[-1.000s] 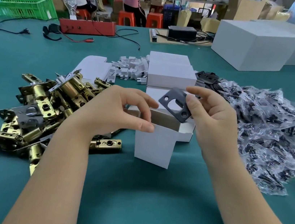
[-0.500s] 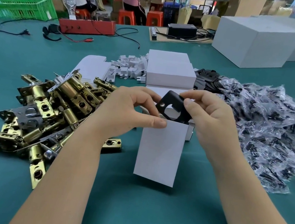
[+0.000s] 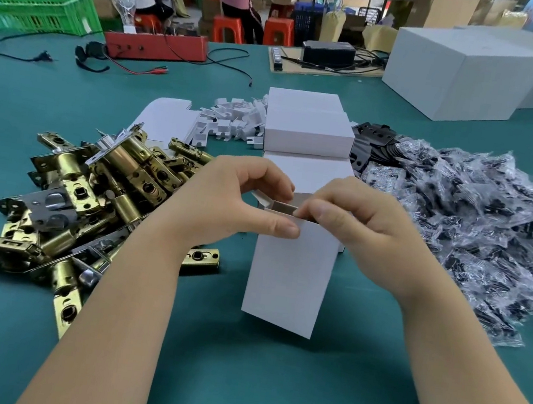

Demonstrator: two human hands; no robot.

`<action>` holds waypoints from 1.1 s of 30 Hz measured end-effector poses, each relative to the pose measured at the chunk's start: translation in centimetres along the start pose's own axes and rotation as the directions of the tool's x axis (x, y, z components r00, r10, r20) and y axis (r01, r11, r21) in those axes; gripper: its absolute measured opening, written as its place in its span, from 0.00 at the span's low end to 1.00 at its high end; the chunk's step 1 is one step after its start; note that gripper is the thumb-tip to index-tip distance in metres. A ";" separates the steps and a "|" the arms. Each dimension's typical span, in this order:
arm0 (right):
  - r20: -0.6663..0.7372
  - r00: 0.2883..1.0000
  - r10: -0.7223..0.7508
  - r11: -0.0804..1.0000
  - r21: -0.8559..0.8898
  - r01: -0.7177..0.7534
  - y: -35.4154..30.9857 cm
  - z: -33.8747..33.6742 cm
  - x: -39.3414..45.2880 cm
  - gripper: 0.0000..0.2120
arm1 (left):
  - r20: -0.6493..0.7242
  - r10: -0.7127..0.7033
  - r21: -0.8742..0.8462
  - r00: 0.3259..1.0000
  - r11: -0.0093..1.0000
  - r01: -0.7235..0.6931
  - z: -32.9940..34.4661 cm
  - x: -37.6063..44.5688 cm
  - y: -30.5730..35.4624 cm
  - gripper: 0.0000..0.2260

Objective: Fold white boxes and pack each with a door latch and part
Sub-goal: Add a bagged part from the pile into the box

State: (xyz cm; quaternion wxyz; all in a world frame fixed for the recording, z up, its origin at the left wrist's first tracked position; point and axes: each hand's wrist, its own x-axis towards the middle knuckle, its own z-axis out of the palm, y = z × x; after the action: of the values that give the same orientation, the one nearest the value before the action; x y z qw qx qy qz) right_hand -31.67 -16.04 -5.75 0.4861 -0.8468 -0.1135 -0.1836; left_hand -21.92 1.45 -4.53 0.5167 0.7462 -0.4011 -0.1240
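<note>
Since approx. half a sec ago the dark plate that the right hand held over the box is gone from sight; judged, it went inside, but the box interior is hidden so this is not sure. Head view: box stands upright on the table, top open, between both hands. Left hand has fingers curled over the far rim and thumb pressed on the front wall, so it pinches the box top. Right hand fingers are bent at the opening and touch the rim; if they pinch a flap or sth. inside, cannot tell. Latches lie in a pile just left of the box, bagged parts in a pile at right, closed boxes behind. Meaning for task: plate step prob. done, next is a check of contents and closing the top flaps.
</note>
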 end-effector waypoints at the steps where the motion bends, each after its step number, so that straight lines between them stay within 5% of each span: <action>1: -0.022 1.000 -0.010 1.000 0.017 0.011 0.0 0.0 0.0 0.12 | 0.016 -0.003 0.018 1.000 1.000 0.003 -0.1 0.0 0.1 0.15; 5: -0.237 0.971 -0.020 0.998 0.061 0.035 0.1 0.0 0.1 0.15 | 0.120 -0.036 0.076 0.992 0.997 0.027 0.0 -0.2 0.7 0.08; 9: -0.581 0.803 0.130 0.989 0.016 -0.148 1.9 -1.7 0.8 0.12 | 0.164 -0.046 0.127 0.985 0.992 0.025 0.0 -0.3 0.9 0.07; 11: -0.572 0.796 0.197 0.913 -0.190 -0.362 3.6 -2.9 1.1 0.09 | 0.139 -0.029 0.120 0.990 0.993 0.012 0.1 -0.2 0.7 0.07; 14: -0.456 0.824 0.336 0.616 -0.556 -0.559 6.2 -3.7 1.4 0.14 | 0.062 0.009 0.088 0.998 0.996 -0.014 0.4 -0.1 0.4 0.06; 20: -0.467 0.737 0.489 0.328 -0.684 -0.652 8.2 -3.3 1.4 0.23 | 0.066 0.035 0.103 0.997 0.994 -0.042 0.8 -0.3 0.8 0.06; 23: -0.514 0.720 0.466 0.308 -0.668 -0.677 8.5 -3.2 1.6 0.19 | 0.079 0.013 0.135 0.997 0.991 -0.024 0.7 -0.3 0.9 0.07; 30: -0.538 0.738 0.407 0.456 -0.581 -0.675 8.6 -4.0 1.5 0.13 | 0.126 -0.006 -0.013 0.992 1.000 0.008 -0.3 -0.7 1.0 0.10; 33: -0.495 0.742 0.453 0.359 -0.660 -0.659 8.5 -4.1 1.3 0.06 | 0.145 -0.006 -0.046 0.989 0.999 0.013 -0.3 -0.7 1.0 0.08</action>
State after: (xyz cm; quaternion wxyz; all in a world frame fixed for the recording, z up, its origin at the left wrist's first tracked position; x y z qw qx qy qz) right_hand -28.20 -23.81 -9.95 0.0896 -0.9288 0.3343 -0.1326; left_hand -22.70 2.02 -3.70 0.5028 0.7248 -0.4312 -0.1897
